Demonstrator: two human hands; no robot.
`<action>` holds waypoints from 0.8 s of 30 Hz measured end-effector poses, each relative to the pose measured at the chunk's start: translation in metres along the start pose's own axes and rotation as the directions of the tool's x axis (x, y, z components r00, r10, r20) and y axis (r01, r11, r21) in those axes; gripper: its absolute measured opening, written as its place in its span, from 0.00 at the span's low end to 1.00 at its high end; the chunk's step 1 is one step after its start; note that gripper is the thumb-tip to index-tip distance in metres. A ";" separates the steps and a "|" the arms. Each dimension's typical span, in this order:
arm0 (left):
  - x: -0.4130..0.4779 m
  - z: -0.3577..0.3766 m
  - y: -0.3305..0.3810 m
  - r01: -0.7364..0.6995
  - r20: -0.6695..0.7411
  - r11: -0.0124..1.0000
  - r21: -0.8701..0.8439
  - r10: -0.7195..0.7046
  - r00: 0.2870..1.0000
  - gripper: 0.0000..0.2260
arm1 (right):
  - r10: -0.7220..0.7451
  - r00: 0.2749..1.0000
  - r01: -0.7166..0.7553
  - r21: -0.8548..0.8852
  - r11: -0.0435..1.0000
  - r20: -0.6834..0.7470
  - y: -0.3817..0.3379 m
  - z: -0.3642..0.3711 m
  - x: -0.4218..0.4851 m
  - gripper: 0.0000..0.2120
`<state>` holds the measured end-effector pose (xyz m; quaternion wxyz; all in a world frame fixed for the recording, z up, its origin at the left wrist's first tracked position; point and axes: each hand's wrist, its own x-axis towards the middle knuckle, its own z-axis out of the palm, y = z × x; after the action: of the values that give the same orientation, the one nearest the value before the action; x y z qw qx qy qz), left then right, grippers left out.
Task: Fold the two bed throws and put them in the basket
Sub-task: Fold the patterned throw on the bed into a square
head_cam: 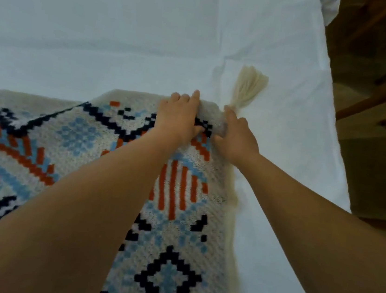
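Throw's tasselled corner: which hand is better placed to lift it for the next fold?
Right, probably. The right hand curls on the throw at its very corner, fingertips by the base of the tassel. The left hand sits further in along the far hem.

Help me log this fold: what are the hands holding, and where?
Both the left hand and the right hand grip the patterned throw at its far corner, beside the tassel.

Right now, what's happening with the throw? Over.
Left hand and right hand both pinching throw at its far corner. Throw flat on bed, tassel pointing away. Nothing lying on it.
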<state>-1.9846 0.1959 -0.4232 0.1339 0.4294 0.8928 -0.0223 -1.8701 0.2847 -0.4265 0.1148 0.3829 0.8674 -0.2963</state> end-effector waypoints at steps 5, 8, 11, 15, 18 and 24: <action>0.022 -0.016 0.005 -0.080 -0.169 0.997 0.004 0.080 0.982 0.06 | -0.080 0.980 0.045 -0.186 0.982 -0.184 -0.011 -0.014 0.029 0.03; 0.048 -0.034 0.006 -0.041 -0.285 0.995 -0.096 0.012 0.958 0.07 | -0.122 0.917 0.050 -0.196 0.979 -0.379 -0.021 -0.043 0.058 0.04; 0.066 -0.037 0.013 0.044 -0.333 0.976 -0.212 -0.115 0.936 0.08 | -0.121 0.866 0.038 -0.177 0.984 -0.485 -0.026 -0.057 0.080 0.05; 0.051 0.005 0.021 0.012 0.001 0.981 -0.193 -0.012 1.000 0.25 | 0.044 0.977 -0.093 -0.232 0.968 -0.207 -0.008 -0.014 0.069 0.22; 0.039 0.030 0.018 -0.075 0.041 0.995 -0.064 0.077 0.996 0.28 | 0.093 0.986 -0.125 -0.245 0.962 -0.139 0.011 0.011 0.057 0.29; 0.015 0.030 0.022 -0.060 0.041 0.996 -0.059 0.062 0.997 0.27 | 0.047 0.987 -0.074 -0.181 0.981 -0.151 0.017 0.025 0.024 0.29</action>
<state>-1.9705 0.2165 -0.4548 0.1660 0.4519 0.8765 -0.0018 -1.8749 0.2931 -0.4637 0.0954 0.4174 0.8852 -0.1818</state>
